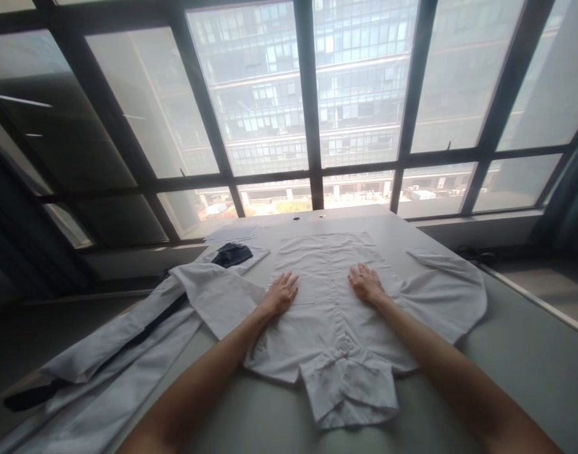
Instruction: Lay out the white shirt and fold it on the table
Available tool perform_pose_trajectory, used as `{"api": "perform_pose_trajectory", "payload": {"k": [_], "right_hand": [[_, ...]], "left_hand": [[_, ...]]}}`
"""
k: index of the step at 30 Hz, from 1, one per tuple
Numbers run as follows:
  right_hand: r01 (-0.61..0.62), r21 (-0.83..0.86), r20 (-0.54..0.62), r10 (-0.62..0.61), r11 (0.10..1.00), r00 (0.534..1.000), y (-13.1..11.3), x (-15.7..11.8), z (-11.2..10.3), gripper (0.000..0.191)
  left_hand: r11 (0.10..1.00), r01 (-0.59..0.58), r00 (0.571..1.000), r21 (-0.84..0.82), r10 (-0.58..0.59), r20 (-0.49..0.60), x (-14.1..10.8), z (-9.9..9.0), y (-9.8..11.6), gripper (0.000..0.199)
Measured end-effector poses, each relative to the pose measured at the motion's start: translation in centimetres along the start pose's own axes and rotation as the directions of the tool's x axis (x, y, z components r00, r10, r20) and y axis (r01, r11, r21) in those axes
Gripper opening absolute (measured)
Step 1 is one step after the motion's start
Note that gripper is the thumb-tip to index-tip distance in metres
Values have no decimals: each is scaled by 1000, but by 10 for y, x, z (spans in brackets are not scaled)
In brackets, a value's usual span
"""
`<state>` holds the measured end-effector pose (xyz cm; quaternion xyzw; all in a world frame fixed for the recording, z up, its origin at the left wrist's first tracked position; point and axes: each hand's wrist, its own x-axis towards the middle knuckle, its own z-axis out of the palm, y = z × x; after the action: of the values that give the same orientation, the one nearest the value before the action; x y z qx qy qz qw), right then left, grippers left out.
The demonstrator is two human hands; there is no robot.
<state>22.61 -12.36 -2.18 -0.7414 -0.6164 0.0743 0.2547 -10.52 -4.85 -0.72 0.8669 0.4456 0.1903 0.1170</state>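
Note:
A white shirt point(317, 321) lies spread on the table, its collar end toward me and its hem toward the window. Its button line runs down the middle, and the sleeves reach out to both sides. My left hand point(282, 293) rests flat on the left half of the shirt, fingers spread. On the right half lies my right hand point(365, 282), palm down with its fingers apart. Neither hand grips the fabric. The collar point(350, 391) stands out at the near end, between my forearms.
White garments with dark strips point(128, 340) hang over the table's left side. A dark folded cloth point(232, 255) and white sheets point(232, 233) lie at the back left. The pale table point(520, 353) stands before large windows with dark frames point(309, 94). Curtains hang at both sides.

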Motion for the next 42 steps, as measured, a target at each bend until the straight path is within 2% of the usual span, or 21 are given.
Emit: {"api": "perform_pose_trajectory", "payload": {"k": [7,10,12,14,15,17,19,20,21,23,26,29,32,34,36,38,39,40,41,42], "right_hand": [[57,191,-101,-38,980,994,6,-33,1,38],[72,351,-175,-10,934,984,-3,-26,-9,36],[65,593,-166,43,802,985,-17,-13,-16,38],[6,821,-69,88,571,994,-36,2,-18,42],[-16,869,-31,86,494,996,-46,9,-17,45],[-46,930,24,65,366,998,-63,19,-10,50],[-83,971,74,49,226,996,-73,26,0,51],[-120,983,114,55,142,992,-75,30,4,51],[-168,983,164,69,67,984,-73,33,7,52],[-269,962,272,110,-36,956,-61,42,10,50],[-339,935,353,174,-105,919,-23,57,-1,39],[-290,954,300,280,-78,912,29,74,-24,36],[-239,970,237,429,-49,872,73,89,-48,40],[-211,977,196,490,-26,850,84,99,-56,40],[-167,986,150,470,-6,870,74,110,-56,40],[-132,991,135,364,-32,922,47,119,-44,43],[-136,988,151,278,-73,948,30,122,-35,46],[-177,977,197,188,-121,962,11,125,-25,49],[-237,958,257,116,-160,960,-6,127,-14,52],[-291,939,305,52,-184,951,-22,128,-3,53]], "left_hand": [[998,13,996,55,-18,85,-45,-2,9,49],[999,11,999,-45,-9,46,-38,-8,14,49],[982,-8,999,-188,0,-43,-17,-11,26,46],[913,12,995,-409,-53,-87,12,-10,46,40],[834,56,993,-549,-105,-59,27,-8,58,38],[568,97,983,-817,-184,-10,55,3,82,37],[257,106,966,-961,-254,38,77,20,102,35],[132,122,954,-984,-288,79,86,28,109,35],[42,145,940,-988,-316,125,93,37,113,35],[-46,209,916,-977,-340,212,104,48,113,36],[-73,295,903,-953,-304,303,113,46,91,36],[-63,357,872,-932,-335,357,117,19,45,35],[-35,303,831,-952,-480,282,121,-16,-5,35],[-16,275,814,-961,-529,242,126,-32,-26,36],[4,250,815,-968,-540,209,135,-33,-28,35],[-2,224,852,-975,-485,197,146,-21,-12,32],[-17,213,879,-977,-433,200,152,-12,1,32],[-69,210,915,-975,-338,221,157,0,15,36],[-131,218,940,-967,-238,244,162,11,29,40],[-179,242,947,-954,-170,273,167,22,42,43]]}}
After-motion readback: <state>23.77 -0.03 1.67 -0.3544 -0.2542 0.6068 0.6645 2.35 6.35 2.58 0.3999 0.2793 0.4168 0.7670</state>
